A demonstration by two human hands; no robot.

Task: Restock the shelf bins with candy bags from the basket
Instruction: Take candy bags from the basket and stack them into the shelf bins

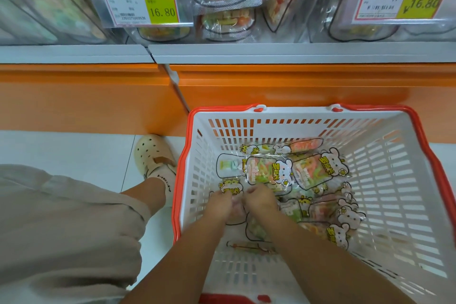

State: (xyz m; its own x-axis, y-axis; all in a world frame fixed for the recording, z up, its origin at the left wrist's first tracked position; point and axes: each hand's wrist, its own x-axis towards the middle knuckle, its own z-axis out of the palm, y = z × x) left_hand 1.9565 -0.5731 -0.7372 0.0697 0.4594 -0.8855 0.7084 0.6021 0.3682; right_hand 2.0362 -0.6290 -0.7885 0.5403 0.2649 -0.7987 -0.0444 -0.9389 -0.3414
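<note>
The slotted white plastic basket [407,180], rimmed in orange, stands on the pale tiled floor [74,148] against the orange shelf base [86,96]. Its right side is bare lattice. Glossy clear candy bags [308,170] crowd its middle. Near its left wall the left hand [222,201] and right hand [260,198] meet, fingers curled down and gripping one crinkled bag [235,215]. Above, clear shelf bins [318,7] hold more bags.

One basket [296,114]. Two hands in it: left hand [221,201], right hand [261,198]. At least nine bags [269,173] there, overlapped, so exact number not sure. At least four more bags in bins [320,7] above; number of bins not clear. Two price tags [138,2] on shelf [271,53], both with 16.80. One shoe [154,155] on floor [61,148].
</note>
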